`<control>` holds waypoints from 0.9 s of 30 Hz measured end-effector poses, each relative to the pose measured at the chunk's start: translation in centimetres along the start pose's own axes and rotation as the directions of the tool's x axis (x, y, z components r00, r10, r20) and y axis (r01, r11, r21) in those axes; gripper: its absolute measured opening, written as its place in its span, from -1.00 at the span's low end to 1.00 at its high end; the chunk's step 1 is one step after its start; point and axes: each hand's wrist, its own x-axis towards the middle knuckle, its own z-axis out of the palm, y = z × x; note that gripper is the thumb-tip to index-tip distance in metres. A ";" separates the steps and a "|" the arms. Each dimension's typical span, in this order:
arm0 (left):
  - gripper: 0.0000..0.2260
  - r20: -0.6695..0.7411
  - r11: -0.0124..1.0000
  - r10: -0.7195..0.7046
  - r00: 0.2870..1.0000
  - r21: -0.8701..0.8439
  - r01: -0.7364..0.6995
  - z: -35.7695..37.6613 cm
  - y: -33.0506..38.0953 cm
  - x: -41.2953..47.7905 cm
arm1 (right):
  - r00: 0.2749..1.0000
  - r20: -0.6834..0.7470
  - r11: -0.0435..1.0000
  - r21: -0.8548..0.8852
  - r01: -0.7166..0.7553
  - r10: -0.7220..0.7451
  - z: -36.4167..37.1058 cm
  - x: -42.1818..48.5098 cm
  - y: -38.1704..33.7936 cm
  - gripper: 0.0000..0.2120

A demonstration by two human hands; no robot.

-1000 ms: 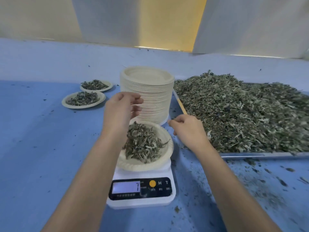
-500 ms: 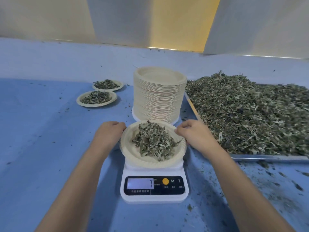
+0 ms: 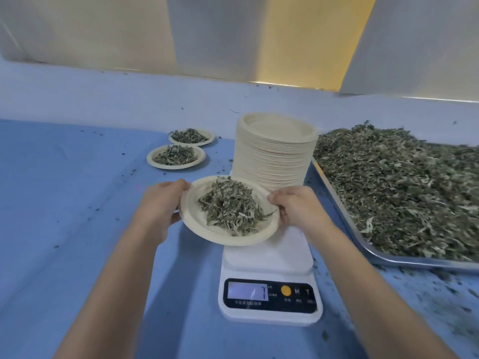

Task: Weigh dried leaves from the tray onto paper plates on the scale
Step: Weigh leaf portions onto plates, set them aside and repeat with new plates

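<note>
Left hand (image 3: pixel 162 203) and right hand (image 3: pixel 298 211) pinch opposite rims of loaded paper plate (image 3: pixel 193 203), tilted above scale (image 3: pixel 269 257); filled plates (image 3: pixel 155 161) lie far-left, nearer left hand.

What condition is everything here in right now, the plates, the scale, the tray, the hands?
Held plate, heaped with leaves, held above the scale.
Left hand, grips its left rim.
Right hand, grips its right rim.
Scale, platform bare, display lit.
Plate stack, upright, behind scale.
Two far plates, filled, on table.
Tray, heaped with leaves.
</note>
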 end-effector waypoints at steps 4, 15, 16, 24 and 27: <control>-0.89 -0.081 0.997 -0.007 0.997 -0.076 0.001 -2.4 0.7 0.7 | 0.999 -0.013 0.998 -0.035 0.052 -0.052 3.1 1.4 -1.4 -0.78; -0.73 -0.309 0.995 -0.020 0.951 -0.099 -0.011 -8.3 -0.7 4.3 | 0.990 0.125 0.950 -0.312 -0.027 0.069 13.0 6.0 -3.7 -0.81; -0.71 -0.328 0.996 -0.025 0.944 -0.088 -0.004 -8.6 -1.0 4.9 | 0.982 0.145 0.957 -0.279 -0.074 0.118 13.8 6.4 -3.7 -0.81; -0.68 -0.483 0.999 -0.013 0.876 -0.048 -0.012 -9.0 -2.0 8.1 | 0.925 0.228 0.926 0.157 -0.343 0.304 17.0 7.6 -4.3 -0.85; -0.67 -0.498 0.997 -0.018 0.867 -0.069 -0.019 -8.9 -2.2 8.8 | 0.914 0.254 0.914 0.176 -0.366 0.317 17.3 7.8 -4.4 -0.89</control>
